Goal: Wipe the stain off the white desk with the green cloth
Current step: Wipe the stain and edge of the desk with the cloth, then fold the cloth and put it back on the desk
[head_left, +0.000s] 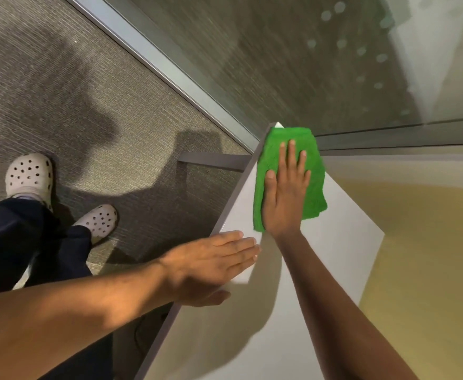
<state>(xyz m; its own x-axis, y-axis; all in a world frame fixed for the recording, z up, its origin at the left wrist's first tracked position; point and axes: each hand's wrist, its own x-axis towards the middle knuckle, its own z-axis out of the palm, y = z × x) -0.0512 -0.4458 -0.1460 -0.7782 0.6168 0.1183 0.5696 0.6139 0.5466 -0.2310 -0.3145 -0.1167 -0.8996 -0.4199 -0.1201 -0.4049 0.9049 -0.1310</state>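
A folded green cloth [314,185] lies on the far corner of the white desk [332,242]. My right hand [286,189] presses flat on the cloth, fingers spread and pointing away from me. My left hand [211,267] rests flat on the desk's left edge, nearer to me, fingers together and holding nothing. No stain shows on the bare desk surface; what lies under the cloth is hidden.
A glass partition with a metal frame [170,67] runs just beyond the desk corner. Grey carpet [87,105] lies to the left, with my two feet in pale clogs [30,176]. The desk's right part looks yellowish under the light [422,242].
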